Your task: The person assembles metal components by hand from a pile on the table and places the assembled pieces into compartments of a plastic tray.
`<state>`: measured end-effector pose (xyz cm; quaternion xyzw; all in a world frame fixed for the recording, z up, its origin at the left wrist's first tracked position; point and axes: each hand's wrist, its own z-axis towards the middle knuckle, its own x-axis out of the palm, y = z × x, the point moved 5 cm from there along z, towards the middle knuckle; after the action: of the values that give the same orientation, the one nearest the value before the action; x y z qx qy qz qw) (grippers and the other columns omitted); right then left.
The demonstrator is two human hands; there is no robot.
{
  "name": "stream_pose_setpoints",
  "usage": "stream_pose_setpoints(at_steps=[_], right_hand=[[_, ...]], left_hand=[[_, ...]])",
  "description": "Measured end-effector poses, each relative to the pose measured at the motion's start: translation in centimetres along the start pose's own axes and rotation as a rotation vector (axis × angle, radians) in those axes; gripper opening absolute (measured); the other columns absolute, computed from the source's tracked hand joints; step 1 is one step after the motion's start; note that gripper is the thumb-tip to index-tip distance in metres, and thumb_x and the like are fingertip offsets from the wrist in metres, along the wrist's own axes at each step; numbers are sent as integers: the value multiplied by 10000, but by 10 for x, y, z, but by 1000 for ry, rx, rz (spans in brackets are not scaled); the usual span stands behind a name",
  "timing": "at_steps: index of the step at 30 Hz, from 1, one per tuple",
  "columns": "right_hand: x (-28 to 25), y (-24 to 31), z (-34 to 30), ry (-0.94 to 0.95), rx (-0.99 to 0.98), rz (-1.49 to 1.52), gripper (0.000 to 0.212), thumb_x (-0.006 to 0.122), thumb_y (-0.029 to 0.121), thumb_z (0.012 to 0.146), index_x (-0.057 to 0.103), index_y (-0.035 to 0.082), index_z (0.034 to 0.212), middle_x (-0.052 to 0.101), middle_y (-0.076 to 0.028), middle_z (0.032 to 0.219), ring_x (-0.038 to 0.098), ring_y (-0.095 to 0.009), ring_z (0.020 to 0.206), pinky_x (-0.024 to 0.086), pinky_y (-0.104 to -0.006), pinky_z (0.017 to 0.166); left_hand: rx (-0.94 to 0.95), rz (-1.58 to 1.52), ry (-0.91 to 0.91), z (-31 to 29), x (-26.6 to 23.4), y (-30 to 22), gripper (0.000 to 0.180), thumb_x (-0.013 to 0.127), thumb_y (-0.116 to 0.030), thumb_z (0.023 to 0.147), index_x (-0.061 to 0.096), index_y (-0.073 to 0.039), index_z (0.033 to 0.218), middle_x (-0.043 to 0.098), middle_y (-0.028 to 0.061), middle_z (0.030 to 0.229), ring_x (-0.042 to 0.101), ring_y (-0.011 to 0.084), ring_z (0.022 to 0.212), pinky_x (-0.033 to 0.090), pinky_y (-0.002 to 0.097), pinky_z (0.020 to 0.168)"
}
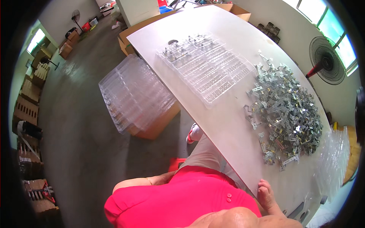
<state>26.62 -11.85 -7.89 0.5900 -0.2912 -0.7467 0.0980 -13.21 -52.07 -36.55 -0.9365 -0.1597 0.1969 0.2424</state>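
My right hand [266,193] rests at the near edge of the pale table [235,125], fingers loosely bent and nothing seen in them. My left hand [166,177] is down by my lap at the red shirt's edge, its fingers hidden. On the table, beyond my right hand, lies a large heap of small metal brackets [289,110], silver with some brass-coloured bits. Left of the heap is a clear plastic tray [209,72] with rows of slots. Small metal parts sit in its far rows; the nearer rows look unfilled. A dark round object [172,41] lies at its far left edge.
Left of the table, stacked clear trays [133,91] stand on a cardboard box [159,123]. More clear plastic trays [332,163] lean at the table's right side. A black fan [327,60] stands by the window. Cardboard boxes [28,102] line the left wall.
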Motion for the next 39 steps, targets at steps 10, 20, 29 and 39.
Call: stream_pose_setpoints(at_steps=[10,20,29,39], right_hand=[[34,-64,-68,49,232,275,178,685,81,850,688,79,1027,679,-109,1110,611,-312,1165,500,-423,991],[70,-57,-101,340,306,656,381,628,162,919,528,93,1280,534,-175,1347,529,-370,1265,442,-463,1057],[50,-46,-57,256,207,585,197,638,50,862,560,49,1043,595,-144,1179,593,-373,1164,523,-470,964],[-10,0,8,-56,-88,45,238,663,-36,826,543,46,1014,591,-130,1177,612,-367,1141,522,-462,976]], left_hand=[[-91,4,-184,2,-32,-87,377,543,-264,940,665,36,1132,701,160,993,660,219,951,511,377,848],[-117,2,-259,-2,-45,-169,362,545,-257,941,667,34,1120,701,144,970,659,206,925,513,370,830],[-139,59,-139,-13,-5,-158,350,548,-250,943,670,33,1108,701,130,949,658,195,902,515,363,814],[12,140,-44,10,7,-148,336,550,-242,944,672,32,1096,700,115,925,657,182,876,517,356,795]])
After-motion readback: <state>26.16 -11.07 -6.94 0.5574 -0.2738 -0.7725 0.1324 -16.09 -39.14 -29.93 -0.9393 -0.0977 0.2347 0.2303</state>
